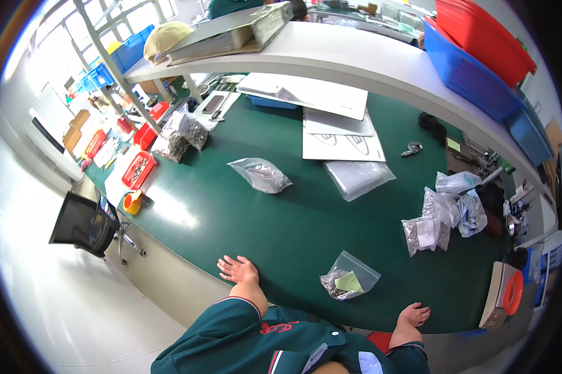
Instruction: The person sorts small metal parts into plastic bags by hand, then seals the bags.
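Observation:
At the near edge of the green table (281, 230), my left hand (238, 269) rests with its fingers spread and nothing in it. My right hand (416, 314) lies by the same edge further right, empty, its fingers stretched out. Between the two hands sits a clear zip bag (363, 269) of small metal-looking parts, with a green paper slip (349, 282) on it; neither hand touches it. Farther off, a second clear bag (262, 175) lies in the middle of the table.
Several bags of small parts (427, 232) cluster at right, near a scale (498, 296) bearing an orange ring (513, 293). Flat plastic bags (357, 179) and white sheets (343, 146) lie toward the back. Red trays (138, 169) stand left. A shelf (356, 53) spans the far side.

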Demonstrator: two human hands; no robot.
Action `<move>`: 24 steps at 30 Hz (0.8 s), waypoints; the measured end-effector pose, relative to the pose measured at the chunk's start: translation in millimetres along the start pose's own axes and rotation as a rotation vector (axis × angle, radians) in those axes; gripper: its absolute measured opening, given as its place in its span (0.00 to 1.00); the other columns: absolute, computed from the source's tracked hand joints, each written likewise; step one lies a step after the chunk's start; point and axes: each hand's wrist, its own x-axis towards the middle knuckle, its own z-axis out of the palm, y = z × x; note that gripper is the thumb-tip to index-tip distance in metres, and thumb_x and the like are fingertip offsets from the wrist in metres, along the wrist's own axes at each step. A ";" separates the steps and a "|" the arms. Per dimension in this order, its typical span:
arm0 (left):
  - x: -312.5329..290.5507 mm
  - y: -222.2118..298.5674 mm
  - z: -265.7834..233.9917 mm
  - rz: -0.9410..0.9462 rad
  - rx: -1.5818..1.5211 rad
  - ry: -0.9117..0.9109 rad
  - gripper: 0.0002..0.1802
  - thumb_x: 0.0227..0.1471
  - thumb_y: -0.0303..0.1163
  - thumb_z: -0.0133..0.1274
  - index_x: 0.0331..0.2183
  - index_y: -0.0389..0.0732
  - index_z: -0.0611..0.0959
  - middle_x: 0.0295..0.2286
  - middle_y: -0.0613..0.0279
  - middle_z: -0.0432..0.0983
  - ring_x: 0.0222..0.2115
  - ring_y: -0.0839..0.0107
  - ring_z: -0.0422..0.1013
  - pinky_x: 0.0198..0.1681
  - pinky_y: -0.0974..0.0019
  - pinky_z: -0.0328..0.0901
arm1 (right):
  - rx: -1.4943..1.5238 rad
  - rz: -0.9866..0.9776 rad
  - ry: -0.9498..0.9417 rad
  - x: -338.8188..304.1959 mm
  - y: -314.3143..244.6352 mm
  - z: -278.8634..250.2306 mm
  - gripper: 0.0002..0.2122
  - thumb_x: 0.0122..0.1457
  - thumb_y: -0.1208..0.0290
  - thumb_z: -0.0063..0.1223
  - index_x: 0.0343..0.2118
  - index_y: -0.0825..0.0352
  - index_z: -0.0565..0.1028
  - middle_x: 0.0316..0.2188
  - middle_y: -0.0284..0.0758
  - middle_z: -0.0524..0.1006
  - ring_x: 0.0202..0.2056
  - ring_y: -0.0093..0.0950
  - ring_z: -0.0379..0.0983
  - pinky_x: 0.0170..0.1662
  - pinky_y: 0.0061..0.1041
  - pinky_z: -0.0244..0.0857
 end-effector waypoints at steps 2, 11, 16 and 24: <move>0.5 -0.1 -1.1 0.007 -0.005 -0.008 0.26 0.46 0.42 0.37 0.47 0.40 0.61 0.51 0.57 0.48 0.54 0.65 0.41 0.54 0.55 0.36 | 0.002 0.004 0.011 3.2 1.8 7.3 0.23 0.55 0.58 0.29 0.49 0.66 0.57 0.51 0.36 0.56 0.53 0.30 0.50 0.53 0.32 0.46; 4.4 -1.0 4.6 0.017 0.007 0.037 0.26 0.46 0.42 0.37 0.47 0.41 0.61 0.51 0.58 0.50 0.54 0.65 0.42 0.54 0.55 0.37 | 0.025 -0.007 0.048 -0.5 -0.6 5.8 0.22 0.54 0.58 0.31 0.49 0.67 0.59 0.51 0.36 0.56 0.53 0.31 0.50 0.53 0.33 0.46; 0.8 -1.3 13.8 0.065 0.050 0.135 0.25 0.44 0.42 0.38 0.45 0.43 0.63 0.50 0.59 0.52 0.53 0.66 0.45 0.53 0.56 0.40 | 0.044 0.022 0.052 0.0 3.9 2.8 0.22 0.54 0.59 0.32 0.48 0.67 0.59 0.50 0.37 0.57 0.52 0.31 0.51 0.52 0.33 0.47; 7.6 -11.9 17.2 0.029 0.121 0.069 0.24 0.47 0.42 0.35 0.46 0.43 0.62 0.50 0.59 0.52 0.52 0.66 0.47 0.52 0.56 0.44 | 0.054 -0.013 0.023 -0.8 -4.2 -1.9 0.21 0.54 0.61 0.33 0.49 0.67 0.57 0.51 0.37 0.55 0.53 0.32 0.49 0.53 0.36 0.46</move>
